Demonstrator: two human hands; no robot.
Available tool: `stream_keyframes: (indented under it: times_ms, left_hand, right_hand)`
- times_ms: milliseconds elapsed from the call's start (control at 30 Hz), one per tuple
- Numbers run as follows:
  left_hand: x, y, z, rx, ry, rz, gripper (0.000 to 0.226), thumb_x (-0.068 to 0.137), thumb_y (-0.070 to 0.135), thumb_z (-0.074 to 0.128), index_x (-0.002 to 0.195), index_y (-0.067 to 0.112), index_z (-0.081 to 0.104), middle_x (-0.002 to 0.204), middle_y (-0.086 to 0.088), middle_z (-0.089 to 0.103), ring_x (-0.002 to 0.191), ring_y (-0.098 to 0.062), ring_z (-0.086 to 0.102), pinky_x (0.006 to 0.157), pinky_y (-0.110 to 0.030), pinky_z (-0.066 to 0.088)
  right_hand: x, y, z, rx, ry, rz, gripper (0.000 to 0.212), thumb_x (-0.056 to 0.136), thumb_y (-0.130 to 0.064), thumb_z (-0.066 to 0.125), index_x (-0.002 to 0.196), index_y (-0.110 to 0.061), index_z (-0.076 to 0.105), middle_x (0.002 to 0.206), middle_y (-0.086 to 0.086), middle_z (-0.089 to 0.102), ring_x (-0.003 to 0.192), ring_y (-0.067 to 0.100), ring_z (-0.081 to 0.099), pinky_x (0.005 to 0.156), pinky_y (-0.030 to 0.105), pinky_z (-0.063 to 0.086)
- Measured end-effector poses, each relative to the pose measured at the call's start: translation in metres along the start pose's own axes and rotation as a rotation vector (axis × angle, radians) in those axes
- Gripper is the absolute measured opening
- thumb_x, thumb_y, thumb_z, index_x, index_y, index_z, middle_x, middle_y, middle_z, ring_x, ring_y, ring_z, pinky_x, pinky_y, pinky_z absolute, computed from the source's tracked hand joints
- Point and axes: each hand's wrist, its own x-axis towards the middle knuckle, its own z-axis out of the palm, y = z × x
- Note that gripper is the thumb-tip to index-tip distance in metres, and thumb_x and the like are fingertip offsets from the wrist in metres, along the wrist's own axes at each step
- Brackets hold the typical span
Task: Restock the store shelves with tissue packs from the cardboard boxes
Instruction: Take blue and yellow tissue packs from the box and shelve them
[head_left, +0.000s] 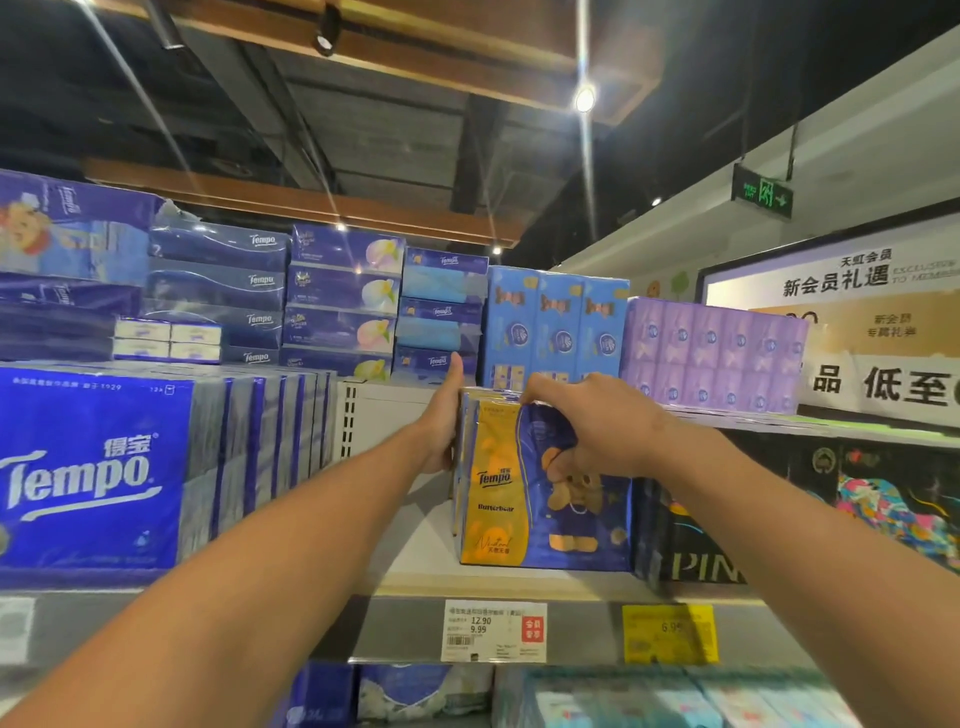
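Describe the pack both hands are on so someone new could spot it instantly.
Start at the big blue Tempo packs filling the left of the middle shelf, then cross the bare gap to the right. The Butterbear pack stands there, left hand on its side, right hand on top. Only it pairs an orange panel with a cartoon bear; the black pack beside it does not.
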Motion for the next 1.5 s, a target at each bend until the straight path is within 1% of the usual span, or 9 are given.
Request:
stream_keyframes:
  times_ms: [167, 300, 500, 600, 700, 900, 1000, 1233, 1500]
  left_hand:
    - [-0.016, 0.009, 0.014, -0.007, 0.113, 0.058, 0.053, 0.098, 0.064, 0.013, 0.096, 0.028, 0.052, 0.051, 0.003, 0.068, 0.045, -0.014, 0.067, 0.068, -0.038, 0.048]
    - [-0.027, 0.013, 0.018, 0.04, 0.142, 0.068, 0.07, 0.097, 0.066, 0.015, 0.136, 0.017, 0.046, 0.053, 0.003, 0.069, 0.047, -0.014, 0.068, 0.068, -0.038, 0.05]
    - [-0.059, 0.02, 0.027, 0.156, 0.178, 0.089, 0.059, 0.096, 0.068, 0.02, 0.078, 0.027, 0.058, 0.056, 0.003, 0.07, 0.046, -0.014, 0.067, 0.056, -0.03, 0.053]
    - [-0.089, 0.022, 0.033, 0.292, 0.131, 0.037, 0.071, 0.097, 0.068, 0.017, 0.103, 0.019, 0.068, 0.075, -0.003, 0.071, 0.061, -0.014, 0.072, 0.052, -0.025, 0.052]
    - [-0.135, 0.032, 0.039, 0.305, 0.134, 0.077, 0.062, 0.103, 0.054, 0.015, 0.145, 0.018, 0.042, 0.129, -0.009, 0.054, 0.13, -0.023, 0.049, 0.076, -0.026, 0.035]
    - [-0.153, 0.004, 0.031, 0.364, 0.187, 0.288, 0.069, 0.086, 0.075, 0.039, 0.139, 0.033, 0.052, 0.14, 0.015, 0.053, 0.128, -0.011, 0.048, 0.112, -0.033, 0.033]
    - [-0.203, -0.027, 0.052, 0.323, 0.062, 0.415, 0.056, 0.092, 0.047, 0.058, 0.142, 0.022, 0.05, 0.127, 0.016, 0.058, 0.11, 0.002, 0.056, 0.095, -0.014, 0.042]
    - [-0.333, -0.16, 0.144, 0.434, -0.44, 0.18, 0.091, 0.063, 0.069, 0.057, 0.14, 0.02, 0.05, 0.141, -0.002, 0.055, 0.129, -0.011, 0.051, 0.112, -0.037, 0.037]
    - [-0.551, -0.279, 0.308, 0.556, -0.904, -0.063, 0.059, 0.087, 0.049, 0.064, 0.138, 0.022, 0.053, 0.127, -0.001, 0.064, 0.117, -0.015, 0.059, 0.102, -0.027, 0.042]
  right_hand:
    - [-0.002, 0.0, -0.003, -0.004, -0.023, -0.022, 0.075, 0.071, -0.049, 0.081, 0.13, -0.036, 0.035, 0.102, 0.006, 0.062, 0.089, 0.029, 0.056, 0.071, 0.042, 0.052]
    - [-0.002, -0.003, -0.006, 0.073, -0.08, -0.025, 0.083, 0.062, -0.058, 0.084, 0.124, -0.036, 0.034, 0.098, 0.003, 0.059, 0.089, 0.028, 0.056, 0.074, 0.046, 0.054]
    - [-0.01, -0.018, -0.005, -0.146, -0.029, 0.024, 0.107, 0.054, -0.057, 0.087, 0.14, -0.035, 0.027, 0.114, 0.002, 0.059, 0.1, 0.03, 0.059, 0.072, 0.042, 0.055]
    - [-0.017, -0.032, -0.008, -0.159, -0.018, 0.077, 0.109, 0.057, -0.053, 0.088, 0.144, -0.032, 0.027, 0.126, 0.002, 0.058, 0.108, 0.03, 0.059, 0.078, 0.043, 0.055]
    - [-0.033, -0.047, -0.018, -0.097, 0.032, 0.141, 0.112, 0.059, -0.055, 0.088, 0.149, -0.03, 0.026, 0.14, 0.0, 0.053, 0.119, 0.03, 0.055, 0.093, 0.044, 0.051]
    - [-0.106, -0.085, -0.034, 0.194, 0.223, 0.344, 0.098, 0.06, -0.054, 0.088, 0.142, -0.024, 0.043, 0.135, 0.004, 0.06, 0.119, 0.029, 0.057, 0.086, 0.035, 0.045]
    - [-0.177, -0.112, -0.023, 0.242, 0.294, 0.447, 0.095, 0.061, -0.049, 0.09, 0.14, -0.017, 0.049, 0.131, 0.007, 0.063, 0.118, 0.027, 0.059, 0.087, 0.03, 0.039]
    - [-0.426, -0.176, 0.008, 0.294, 0.238, 0.978, 0.091, 0.065, -0.045, 0.089, 0.143, -0.019, 0.047, 0.132, 0.008, 0.062, 0.119, 0.028, 0.058, 0.092, 0.029, 0.037]
    - [-0.739, -0.29, -0.025, 0.347, 0.244, 1.597, 0.087, 0.065, -0.051, 0.086, 0.139, -0.022, 0.05, 0.125, 0.007, 0.066, 0.114, 0.026, 0.062, 0.095, 0.038, 0.048]
